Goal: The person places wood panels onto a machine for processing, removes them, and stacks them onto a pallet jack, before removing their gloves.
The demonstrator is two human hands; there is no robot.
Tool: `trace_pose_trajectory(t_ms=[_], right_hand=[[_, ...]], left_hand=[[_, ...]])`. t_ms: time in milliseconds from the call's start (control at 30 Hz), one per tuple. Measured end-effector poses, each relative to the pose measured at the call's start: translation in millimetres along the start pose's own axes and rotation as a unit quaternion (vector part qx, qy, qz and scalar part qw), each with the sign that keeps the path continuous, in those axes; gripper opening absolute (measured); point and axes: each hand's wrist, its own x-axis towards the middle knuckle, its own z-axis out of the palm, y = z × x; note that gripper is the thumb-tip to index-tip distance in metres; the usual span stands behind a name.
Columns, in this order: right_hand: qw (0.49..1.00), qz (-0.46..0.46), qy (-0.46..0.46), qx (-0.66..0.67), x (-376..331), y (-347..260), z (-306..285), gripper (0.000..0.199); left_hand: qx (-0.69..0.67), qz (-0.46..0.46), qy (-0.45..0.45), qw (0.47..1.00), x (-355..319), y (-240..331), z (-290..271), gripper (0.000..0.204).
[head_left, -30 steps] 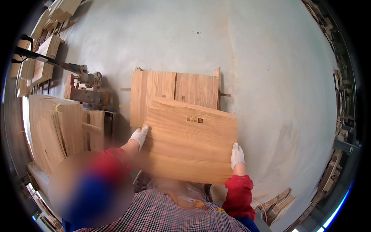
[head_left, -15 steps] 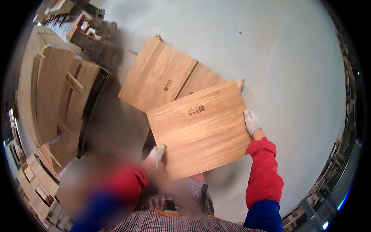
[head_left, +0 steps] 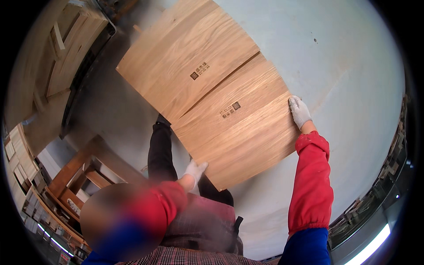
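A flat wooden panel (head_left: 247, 137) with a dark printed mark is held between my two white-gloved hands. My right hand (head_left: 300, 111) grips its right edge near the far corner. At the near left edge, my left hand (head_left: 194, 171) is closed on the panel, its fingers partly hidden below. A second wooden panel (head_left: 181, 66), with a similar mark, lies just beyond, to the upper left. The two panels run almost side by side, with a dark narrow line between them. What supports the far panel is hidden.
Stacked wooden boards (head_left: 75, 57) stand on the left beside a dark edge. A brown wooden frame (head_left: 70, 176) sits at the lower left. Pale grey floor (head_left: 349, 115) spreads to the right. My dark-clad leg (head_left: 160, 150) shows below the panels.
The held panel has turned and come into line with the other panel, where before it overlapped it at an angle. Both hands keep their grip. The view has shifted closer to the panels.
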Motion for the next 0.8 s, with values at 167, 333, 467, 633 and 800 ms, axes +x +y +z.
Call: trace_pose_trajectory(t_ms=[167, 333, 467, 633, 800], right_hand=[[0.999, -0.014, 0.008, -0.028, 19.8, 1.3, 7.8, 0.032], [1.0, -0.013, 0.003, -0.004, 32.0, -8.0, 11.4, 0.032], [0.995, 0.062, -0.018, 0.076, 33.6, -0.2, 10.9, 0.032], [0.997, 0.017, 0.006, -0.081, 31.4, -27.3, 6.1, 0.033], [0.975, -0.016, 0.162, -0.154, 31.5, -57.6, 12.4, 0.041]], left_hand=[[0.034, -0.032, 0.018, 0.999, 6.6, 17.3, 11.4, 0.039], [-0.016, -0.032, 0.021, 0.999, 25.1, 2.9, 12.1, 0.034], [0.016, -0.039, 0.008, 0.999, 34.5, 0.9, 9.1, 0.032], [0.089, -0.023, -0.008, 0.996, 59.7, -30.7, -3.6, 0.032], [0.176, -0.038, -0.013, 0.984, 61.7, -22.6, -7.5, 0.042]])
